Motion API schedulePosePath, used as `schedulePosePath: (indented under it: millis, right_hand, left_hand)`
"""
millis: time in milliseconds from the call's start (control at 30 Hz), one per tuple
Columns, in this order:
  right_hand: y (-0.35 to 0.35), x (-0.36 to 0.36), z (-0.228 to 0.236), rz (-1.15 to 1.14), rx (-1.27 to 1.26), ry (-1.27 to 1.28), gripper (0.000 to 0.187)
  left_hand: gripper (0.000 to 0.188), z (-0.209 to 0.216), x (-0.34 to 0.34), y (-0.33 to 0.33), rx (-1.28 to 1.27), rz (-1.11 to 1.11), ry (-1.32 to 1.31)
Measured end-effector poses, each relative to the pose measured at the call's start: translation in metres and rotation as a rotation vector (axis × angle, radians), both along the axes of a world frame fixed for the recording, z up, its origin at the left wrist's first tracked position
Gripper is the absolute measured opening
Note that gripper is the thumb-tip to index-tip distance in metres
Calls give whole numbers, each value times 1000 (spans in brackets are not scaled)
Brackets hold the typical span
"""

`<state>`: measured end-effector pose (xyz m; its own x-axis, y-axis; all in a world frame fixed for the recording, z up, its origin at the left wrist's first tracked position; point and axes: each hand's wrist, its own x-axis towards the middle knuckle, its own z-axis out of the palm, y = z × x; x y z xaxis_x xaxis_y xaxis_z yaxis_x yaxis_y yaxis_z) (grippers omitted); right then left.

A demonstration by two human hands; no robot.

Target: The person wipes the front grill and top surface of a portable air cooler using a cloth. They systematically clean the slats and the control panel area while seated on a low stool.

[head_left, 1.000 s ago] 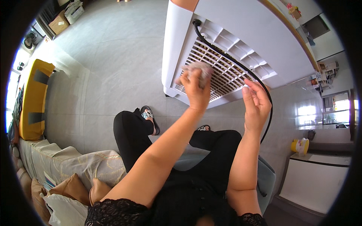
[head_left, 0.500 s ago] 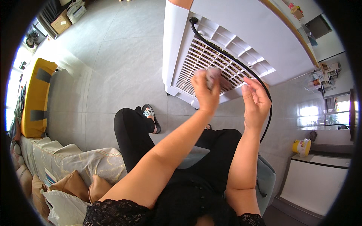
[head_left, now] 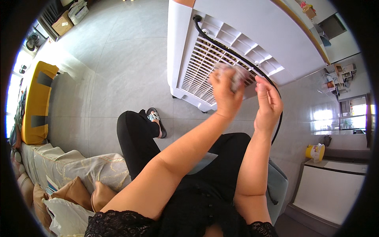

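Observation:
My left hand (head_left: 227,93) is closed on a crumpled pale cloth (head_left: 238,77), blurred by motion, at the slatted grille (head_left: 198,69) of a white boxy appliance (head_left: 179,43). Behind the grille is a brownish mesh. A black power cord (head_left: 227,49) comes out of the appliance's upper left part and arcs down across the grille to the right. My right hand (head_left: 268,104) is raised by the appliance's lower right corner, fingers loosely extended and slightly curved. The cord passes behind its fingers and hangs down along its outer side; no grip on it shows.
Small casters carry the appliance on a grey tiled floor (head_left: 118,79). Left are a yellow padded piece (head_left: 37,102) and a fabric-covered sofa (head_left: 94,168) with brown cushions. At right stands a white cabinet (head_left: 327,189) with a yellow tub (head_left: 315,152) on top.
My left hand and the cloth have moved to the right across the grille. The right hand stays almost where it was, beside the cord. The view has shifted slightly.

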<state>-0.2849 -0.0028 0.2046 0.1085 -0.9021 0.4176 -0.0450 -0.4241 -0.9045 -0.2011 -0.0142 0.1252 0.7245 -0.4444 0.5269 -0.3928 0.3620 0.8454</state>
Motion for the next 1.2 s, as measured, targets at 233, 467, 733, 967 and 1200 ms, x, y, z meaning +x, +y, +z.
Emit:
schedulePosePath:
  millis: [233,467,733,967,1200]
  right_hand:
    - [4,-1,6,-15,0,22,21]
    - [7,2,4,-224,-239,245,17]
    - [10,1,32,-522,-730,716,17]
    - [6,6,28,-560,-746,800,27]
    - [10,0,27,-518,-727,833,29]
  left_hand:
    - [45,-19,9,23,-14,-340,-14]
    - [29,20,24,-6,112,143,99]
    - [34,18,13,15,10,-188,51]
    - [31,49,-3,3,46,-37,33]
    - [35,32,19,9,-29,-209,-32]
